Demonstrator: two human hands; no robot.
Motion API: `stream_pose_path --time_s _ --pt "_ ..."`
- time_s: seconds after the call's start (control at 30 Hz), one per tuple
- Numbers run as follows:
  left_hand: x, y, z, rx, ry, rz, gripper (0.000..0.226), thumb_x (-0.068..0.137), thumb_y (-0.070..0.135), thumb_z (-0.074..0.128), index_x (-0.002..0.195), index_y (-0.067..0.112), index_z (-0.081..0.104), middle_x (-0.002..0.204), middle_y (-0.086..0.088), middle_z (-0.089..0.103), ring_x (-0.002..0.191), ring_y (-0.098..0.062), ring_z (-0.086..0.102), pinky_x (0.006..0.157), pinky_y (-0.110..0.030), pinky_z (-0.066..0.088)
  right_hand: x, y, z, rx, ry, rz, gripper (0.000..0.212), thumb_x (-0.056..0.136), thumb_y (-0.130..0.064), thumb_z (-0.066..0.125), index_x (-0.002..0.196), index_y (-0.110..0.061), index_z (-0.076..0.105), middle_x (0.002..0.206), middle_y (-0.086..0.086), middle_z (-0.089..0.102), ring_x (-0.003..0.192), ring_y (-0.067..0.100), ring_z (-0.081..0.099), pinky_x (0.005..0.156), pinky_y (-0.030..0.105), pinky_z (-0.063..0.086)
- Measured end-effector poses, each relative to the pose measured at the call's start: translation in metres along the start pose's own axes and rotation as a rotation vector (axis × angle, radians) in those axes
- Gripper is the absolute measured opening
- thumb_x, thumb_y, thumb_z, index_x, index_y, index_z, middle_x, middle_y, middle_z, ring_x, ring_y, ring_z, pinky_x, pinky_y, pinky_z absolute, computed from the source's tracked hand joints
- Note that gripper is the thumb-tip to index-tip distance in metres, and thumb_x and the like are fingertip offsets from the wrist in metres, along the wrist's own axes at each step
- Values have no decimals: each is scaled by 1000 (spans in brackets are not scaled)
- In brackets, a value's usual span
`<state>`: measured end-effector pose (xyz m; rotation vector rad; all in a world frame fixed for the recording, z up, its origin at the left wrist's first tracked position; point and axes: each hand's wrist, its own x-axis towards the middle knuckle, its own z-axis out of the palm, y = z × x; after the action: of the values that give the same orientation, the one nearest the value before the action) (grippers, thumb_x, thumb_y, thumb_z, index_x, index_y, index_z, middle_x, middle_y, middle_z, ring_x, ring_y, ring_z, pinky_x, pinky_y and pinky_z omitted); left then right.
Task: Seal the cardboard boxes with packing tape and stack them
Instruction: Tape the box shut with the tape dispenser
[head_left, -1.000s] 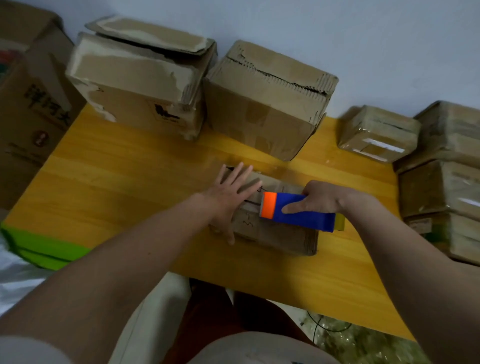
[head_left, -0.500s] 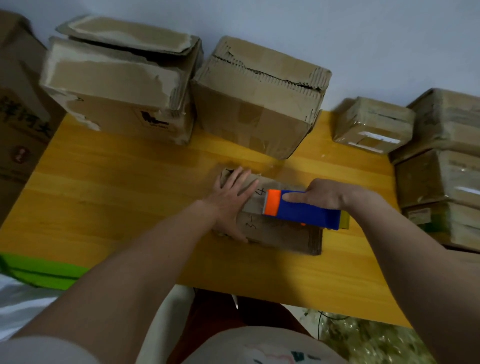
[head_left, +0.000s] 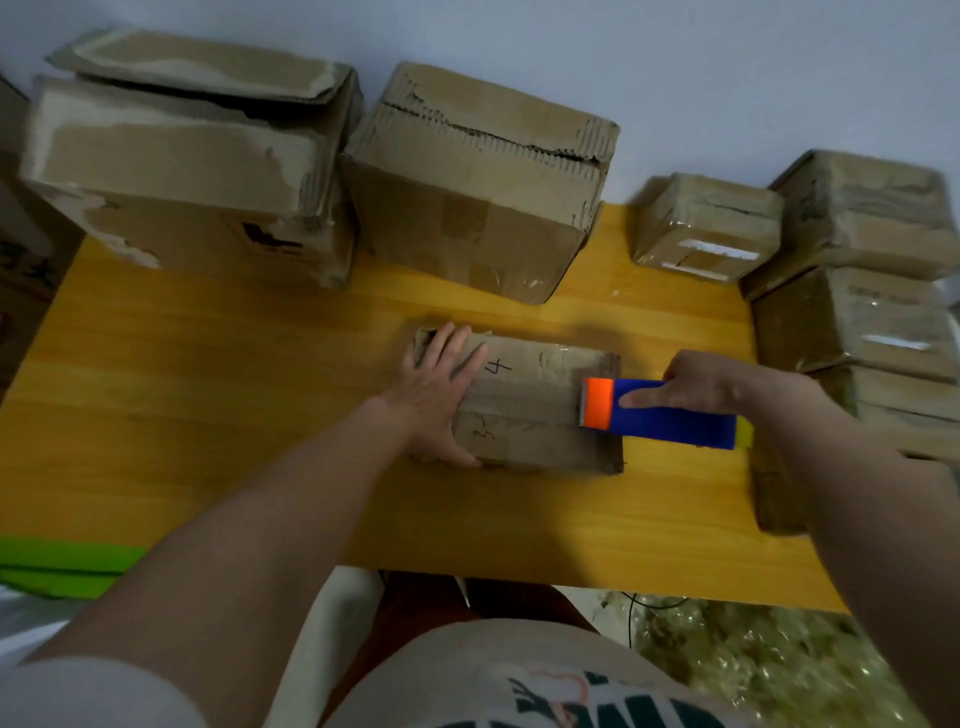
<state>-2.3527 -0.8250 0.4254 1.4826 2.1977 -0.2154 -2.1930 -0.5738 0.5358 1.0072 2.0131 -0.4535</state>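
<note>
1. The tape dispenser (head_left: 670, 413), gripped by the right hand (head_left: 706, 382), has been drawn rightward since the earlier views; its orange end is now at the right edge of the small cardboard box (head_left: 535, 410) at frame centre on the table (head_left: 208, 415).
2. The box is pressed flat by the open left hand (head_left: 439, 389).
3. This strip is judged nearly complete.
4. The tape itself is hard to make out; the stacked boxes (head_left: 862, 312) at right are blurred and cut off.

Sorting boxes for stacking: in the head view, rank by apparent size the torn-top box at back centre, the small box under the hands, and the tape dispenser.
1. torn-top box
2. small box, though nearer the camera
3. tape dispenser
</note>
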Motion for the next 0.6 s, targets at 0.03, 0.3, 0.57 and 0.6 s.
stream_pose_path --time_s 0.03,0.3,0.57,0.6 --pt "0 0 0 0 -4 -3 143 55 90 58 148 21 -27 154 -8 -34 142 -32 -32 113 -67 -4 2 -1 3 -2 12 -5 70 76 -70 59 111 -9 57 99 7 60 93 25 56 79 34 44" --pt "1 1 0 16 -2 -7 144 54 90 58 147 23 -29 155 -8 -33 142 -32 -31 113 -67 -3 4 4 -6 47 29 0 76 74 -67 62 120 -8 53 109 10 57 95 25 51 79 35 42" --pt "2 8 -14 27 -89 -44 143 55 85 64 145 29 -32 153 -10 -37 140 -34 -34 111 -70 -7 18 4 -6 77 -21 -12 72 70 -69 64 111 -11 54 106 8 58 97 27 53 80 37 42" --pt "2 11 -19 51 -114 -62 145 54 86 64 146 28 -31 153 -11 -37 140 -35 -34 110 -70 -7 20 5 -7 83 -33 -20 68 70 -69 64 105 -12 54 106 8 59 97 27 54 80 37 43"
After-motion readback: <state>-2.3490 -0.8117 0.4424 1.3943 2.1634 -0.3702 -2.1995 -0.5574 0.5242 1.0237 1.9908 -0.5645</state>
